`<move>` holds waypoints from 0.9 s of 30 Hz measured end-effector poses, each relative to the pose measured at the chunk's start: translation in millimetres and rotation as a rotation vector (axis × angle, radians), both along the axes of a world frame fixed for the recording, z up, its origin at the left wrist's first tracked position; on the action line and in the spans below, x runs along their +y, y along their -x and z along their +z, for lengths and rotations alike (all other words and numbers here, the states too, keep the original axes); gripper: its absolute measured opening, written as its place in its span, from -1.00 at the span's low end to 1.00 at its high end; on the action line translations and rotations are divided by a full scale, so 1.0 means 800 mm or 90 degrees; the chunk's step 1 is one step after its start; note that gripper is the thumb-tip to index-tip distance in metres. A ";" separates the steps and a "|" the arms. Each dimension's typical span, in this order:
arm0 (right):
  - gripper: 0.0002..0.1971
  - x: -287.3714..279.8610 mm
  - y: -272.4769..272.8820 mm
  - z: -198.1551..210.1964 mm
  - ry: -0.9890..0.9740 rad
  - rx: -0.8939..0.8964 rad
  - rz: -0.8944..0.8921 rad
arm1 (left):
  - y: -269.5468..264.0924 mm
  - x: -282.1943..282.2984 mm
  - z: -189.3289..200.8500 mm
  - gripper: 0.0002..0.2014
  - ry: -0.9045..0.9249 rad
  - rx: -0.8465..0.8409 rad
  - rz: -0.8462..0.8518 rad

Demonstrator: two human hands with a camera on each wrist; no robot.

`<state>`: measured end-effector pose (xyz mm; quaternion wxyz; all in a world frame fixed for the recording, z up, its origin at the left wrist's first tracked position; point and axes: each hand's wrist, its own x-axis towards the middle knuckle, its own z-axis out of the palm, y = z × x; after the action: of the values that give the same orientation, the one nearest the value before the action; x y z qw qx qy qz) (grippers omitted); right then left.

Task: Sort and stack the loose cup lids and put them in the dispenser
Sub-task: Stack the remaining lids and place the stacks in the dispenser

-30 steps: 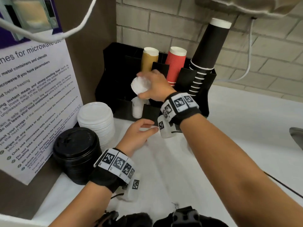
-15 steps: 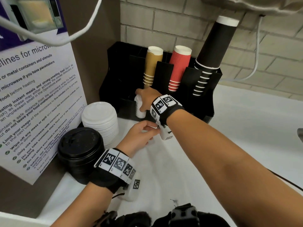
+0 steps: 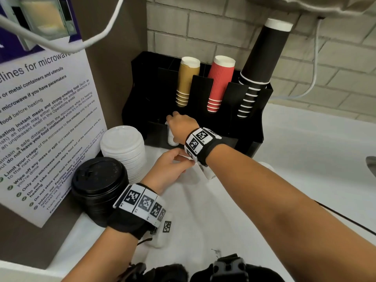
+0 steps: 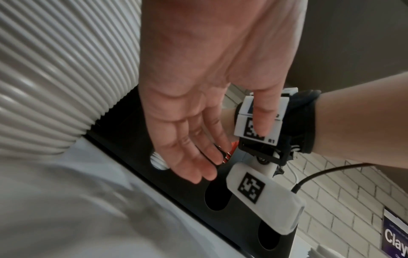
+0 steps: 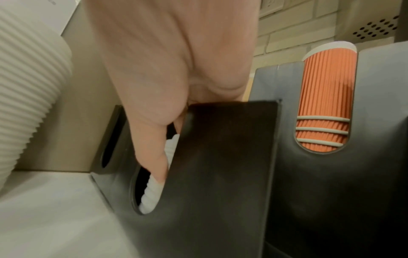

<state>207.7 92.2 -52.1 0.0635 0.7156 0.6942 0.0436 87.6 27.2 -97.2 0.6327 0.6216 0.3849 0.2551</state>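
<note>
Head view: high, looking down at the dispenser [image 3: 195, 110]. Wrist views: low and close, angled upward. Dispenser shared by all.

I see a black dispenser [image 3: 252, 127] against a pale grey brick wall [image 3: 203, 25]. In it stand a mustard-gold stack of cups [image 3: 186, 82], a ribbed red stack of cups [image 3: 218, 82] and a tall black stack of cups [image 3: 262, 58], all with white rims that show as thin white stripes lower down. A small stack of white lids [image 3: 172, 137] sits in a front slot. On the white surface [image 3: 305, 151] stand a ribbed white lid stack [image 3: 124, 147] and a glossy black lid stack [image 3: 99, 184]. A white notice [image 3: 46, 123] carries dark print, green tick bullets and a purple header. Both wrists wear black bands [image 3: 130, 222] with white tiles printed in black square codes.
</note>
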 end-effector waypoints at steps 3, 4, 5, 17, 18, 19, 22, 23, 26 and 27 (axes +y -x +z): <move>-0.42 -0.001 -0.008 0.013 0.016 0.044 0.002 | 0.001 0.002 0.003 -0.91 -0.003 -0.012 0.007; -0.40 -0.005 -0.012 0.021 0.007 0.078 0.000 | 0.002 0.003 0.005 -0.90 -0.007 -0.016 0.008; -0.38 -0.011 -0.018 0.030 -0.010 0.129 -0.006 | 0.002 0.004 0.006 -0.89 -0.013 -0.018 0.006; -0.59 -0.231 -0.144 0.022 -0.098 0.427 -0.427 | 0.005 0.009 0.014 -0.89 -0.046 -0.040 -0.023; -0.51 -0.243 -0.149 0.014 -0.077 0.411 -0.461 | 0.004 0.009 0.015 -0.88 -0.046 -0.041 -0.026; -0.41 -0.252 -0.151 0.006 -0.059 0.409 -0.487 | 0.003 0.008 0.015 -0.88 -0.045 -0.043 -0.030; -0.17 -0.265 -0.151 -0.011 -0.031 0.426 -0.513 | -0.002 0.005 0.016 -0.88 -0.043 -0.046 -0.041; -0.14 -0.266 -0.151 -0.016 -0.029 0.424 -0.512 | -0.003 0.003 0.017 -0.88 -0.040 -0.046 -0.045; -0.13 -0.267 -0.152 -0.027 -0.037 0.429 -0.509 | -0.008 -0.001 0.017 -0.89 -0.032 -0.044 -0.059; -0.14 -0.266 -0.152 -0.029 -0.041 0.433 -0.507 | -0.009 -0.003 0.017 -0.90 -0.032 -0.041 -0.062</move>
<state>329.5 -120.9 -75.1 -0.1761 0.8995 0.3478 -0.1972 95.1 24.9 -83.7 0.6410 0.6465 0.3270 0.2536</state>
